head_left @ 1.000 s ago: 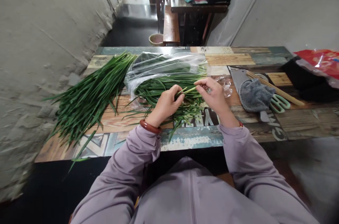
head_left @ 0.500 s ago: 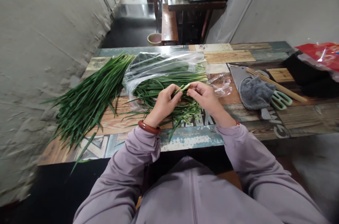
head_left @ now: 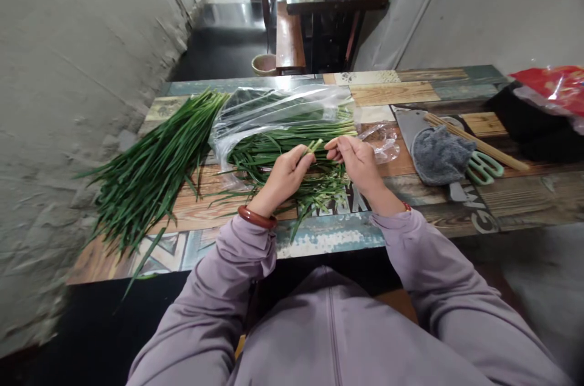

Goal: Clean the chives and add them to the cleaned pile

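Observation:
My left hand pinches a few chive stalks, their pale cut ends poking up past the thumb. Just right of those ends is my right hand, thumb and fingers pressed together; whether a scrap sits between them is hidden. Behind both hands, a clear plastic bag lies open around more chives. Loose trimmings are scattered on the table below my hands. A large pile of chives fans out on the left, its pale ends pointing away from me.
On the patterned wooden table at right are a grey cloth, green-handled scissors, and a wooden stick. A black bag and red packaging sit at the far right. A rough wall runs along the left.
My right hand has come off the stalks and shifted slightly, leaving a small gap. The stalks stay in my left hand, now tipped more upright.

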A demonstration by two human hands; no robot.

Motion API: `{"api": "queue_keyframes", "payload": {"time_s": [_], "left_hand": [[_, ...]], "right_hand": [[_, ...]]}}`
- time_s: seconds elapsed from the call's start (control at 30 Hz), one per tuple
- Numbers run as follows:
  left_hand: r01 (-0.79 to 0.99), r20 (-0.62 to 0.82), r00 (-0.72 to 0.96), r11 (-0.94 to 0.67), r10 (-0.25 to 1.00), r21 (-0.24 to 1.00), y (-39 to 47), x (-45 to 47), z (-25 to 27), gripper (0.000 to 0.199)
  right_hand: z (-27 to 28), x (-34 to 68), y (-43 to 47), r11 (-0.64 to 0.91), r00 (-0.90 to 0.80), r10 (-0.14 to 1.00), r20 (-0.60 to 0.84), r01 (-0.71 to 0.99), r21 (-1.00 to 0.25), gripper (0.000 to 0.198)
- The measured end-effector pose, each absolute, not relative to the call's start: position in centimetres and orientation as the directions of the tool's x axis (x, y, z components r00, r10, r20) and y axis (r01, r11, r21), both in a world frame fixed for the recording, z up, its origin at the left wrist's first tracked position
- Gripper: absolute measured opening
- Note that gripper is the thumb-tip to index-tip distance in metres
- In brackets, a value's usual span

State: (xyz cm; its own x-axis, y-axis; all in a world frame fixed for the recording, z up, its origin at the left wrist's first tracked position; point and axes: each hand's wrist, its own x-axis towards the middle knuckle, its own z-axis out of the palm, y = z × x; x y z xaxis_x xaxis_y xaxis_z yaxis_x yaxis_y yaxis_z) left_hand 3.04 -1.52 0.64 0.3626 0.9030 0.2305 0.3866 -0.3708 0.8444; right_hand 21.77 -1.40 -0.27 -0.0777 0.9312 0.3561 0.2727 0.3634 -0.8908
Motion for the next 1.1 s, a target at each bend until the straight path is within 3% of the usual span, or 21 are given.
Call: {"api": "queue_keyframes", "payload": {"time_s": [0.1, 0.2, 0.3, 0.4, 0.5, 0.67, 0.8, 0.97, 1.1], "left_hand": [[0.275, 0.175, 0.292, -0.258, 0.94, 0.926, -1.4, 2.8, 0.8, 0.024], [0.268, 0.171, 0.297, -0.254, 0.939, 0.929, -1.3, 2.8, 0.7, 0.02], [0.348, 0.22, 0.308, -0.325, 0.926, 0.88, -1.4, 2.9, 0.5, 0.019], [0.405, 0.245, 0.317, -0.365, 0.916, 0.839, -1.3, 2.9, 0.5, 0.019], [0.445, 0.273, 0.319, -0.397, 0.908, 0.803, -1.3, 2.8, 0.7, 0.018], [0.515, 0.287, 0.387, -0.463, 0.876, 0.721, -1.4, 2.8, 0.8, 0.018], [0.542, 0.265, 0.45, -0.497, 0.853, 0.678, -1.6, 2.9, 0.8, 0.021], [0.652, 0.278, 0.362, -0.455, 0.89, 0.607, -1.4, 2.5, 0.9, 0.021], [0.803, 0.357, 0.228, -0.382, 0.906, 0.457, -1.3, 1.9, 1.2, 0.026]], "right_hand": [[-0.3, 21.2, -1.7, 0.408, -0.108, 0.913, 0.394, 0.297, -0.863, 0.029], [-0.6, 20.0, -2.3, 0.487, -0.181, 0.873, 0.452, 0.356, -0.798, 0.011], [-1.2, 18.9, -2.6, 0.531, -0.227, 0.847, 0.48, 0.377, -0.759, 0.014], [-1.6, 18.6, -2.5, 0.578, -0.281, 0.816, 0.505, 0.401, -0.711, 0.003], [-1.6, 18.8, -2.2, 0.634, -0.31, 0.774, 0.553, 0.39, -0.668, 0.009], [-1.1, 19.6, -1.7, 0.546, -0.097, 0.827, 0.553, 0.368, -0.753, 0.003], [-0.7, 20.5, -1.4, 0.463, -0.025, 0.876, 0.481, 0.321, -0.826, 0.006], [-0.4, 23.1, 0.0, 0.369, 0.136, 0.906, 0.401, 0.211, -0.905, 0.016], [-0.4, 25.8, 1.2, 0.316, 0.222, 0.883, 0.412, 0.367, -0.875, 0.019]]}}
